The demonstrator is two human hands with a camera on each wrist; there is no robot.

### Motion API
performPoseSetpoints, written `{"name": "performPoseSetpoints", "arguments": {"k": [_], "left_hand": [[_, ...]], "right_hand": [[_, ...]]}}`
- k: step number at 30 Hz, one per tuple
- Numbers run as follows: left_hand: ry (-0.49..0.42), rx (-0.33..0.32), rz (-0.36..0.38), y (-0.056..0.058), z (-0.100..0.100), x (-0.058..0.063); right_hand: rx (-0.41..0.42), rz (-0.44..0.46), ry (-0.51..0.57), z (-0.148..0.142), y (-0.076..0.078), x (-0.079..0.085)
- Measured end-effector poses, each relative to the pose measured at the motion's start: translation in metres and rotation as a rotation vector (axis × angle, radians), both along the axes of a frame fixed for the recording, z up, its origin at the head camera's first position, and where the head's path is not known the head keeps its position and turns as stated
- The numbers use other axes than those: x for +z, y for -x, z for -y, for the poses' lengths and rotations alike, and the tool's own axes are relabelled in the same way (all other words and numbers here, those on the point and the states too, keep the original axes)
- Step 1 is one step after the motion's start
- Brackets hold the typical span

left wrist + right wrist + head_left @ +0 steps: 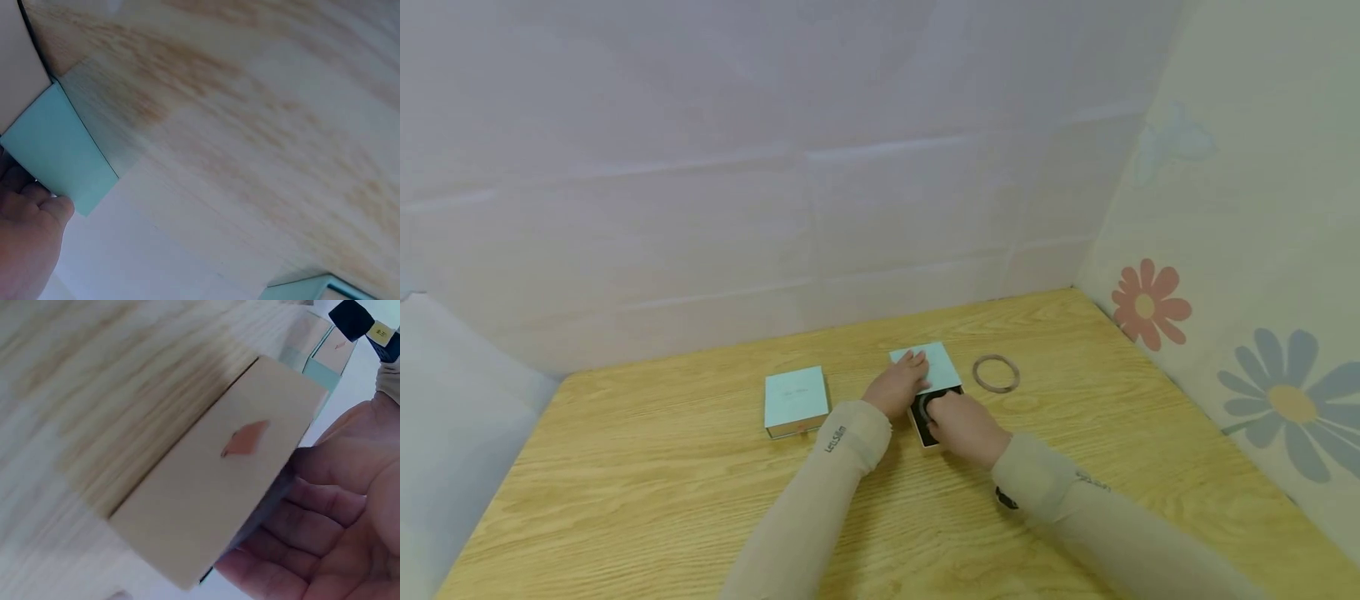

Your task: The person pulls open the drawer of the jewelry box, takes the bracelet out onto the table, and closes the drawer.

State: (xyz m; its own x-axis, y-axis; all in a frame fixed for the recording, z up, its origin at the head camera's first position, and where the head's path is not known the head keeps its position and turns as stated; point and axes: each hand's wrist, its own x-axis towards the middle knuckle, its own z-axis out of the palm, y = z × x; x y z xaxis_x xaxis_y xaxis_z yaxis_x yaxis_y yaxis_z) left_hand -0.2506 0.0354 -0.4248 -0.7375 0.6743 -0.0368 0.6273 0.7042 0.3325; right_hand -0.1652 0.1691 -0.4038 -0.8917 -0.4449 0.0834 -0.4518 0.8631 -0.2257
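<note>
A light blue drawer box [942,360] lies on the table with its drawer [929,442] pulled out toward me. My left hand [897,389] rests on its top, the fingers [914,358] spread over the cover. My right hand [964,423] reaches down into the drawer's black inside, its fingers bent at a grey bangle [924,408] that they partly cover. From the right wrist, the pale drawer front [200,481] shows an orange-pink pull tab [248,437], with the thumb and curled fingers behind it. The left wrist view shows the box's blue side [65,147] beside the left fingers.
To the left lies a second light blue box [795,396], closed, with a small tab at its front. A brownish bangle [996,373] lies flat right of the drawer box. The wooden table [655,467] meets pale cloth walls [722,250] at the back and right.
</note>
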Motion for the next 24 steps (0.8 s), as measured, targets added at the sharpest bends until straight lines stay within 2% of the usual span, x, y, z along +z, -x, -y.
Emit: {"name": "performPoseSetpoints", "arguments": {"k": [3,9,12,18,24], "left_hand": [[0.007,0.003,0.0,0.0,0.0,0.0],[0.01,0.001,-0.013,0.0,-0.001,0.001],[0.014,0.001,-0.022,0.0,-0.001,0.001],[0.018,0.003,-0.032,0.001,-0.001,-0.001],[0.013,-0.006,-0.036,0.003,-0.001,-0.002]], "right_hand": [[0.025,-0.024,-0.006,-0.003,-0.001,0.0],[0.063,-0.141,-0.089,-0.011,-0.002,-0.004],[0.073,-0.167,-0.081,-0.014,-0.002,-0.004],[0.07,-0.089,0.025,-0.023,-0.003,0.0],[0.037,0.062,0.273,-0.035,0.001,0.006]]}}
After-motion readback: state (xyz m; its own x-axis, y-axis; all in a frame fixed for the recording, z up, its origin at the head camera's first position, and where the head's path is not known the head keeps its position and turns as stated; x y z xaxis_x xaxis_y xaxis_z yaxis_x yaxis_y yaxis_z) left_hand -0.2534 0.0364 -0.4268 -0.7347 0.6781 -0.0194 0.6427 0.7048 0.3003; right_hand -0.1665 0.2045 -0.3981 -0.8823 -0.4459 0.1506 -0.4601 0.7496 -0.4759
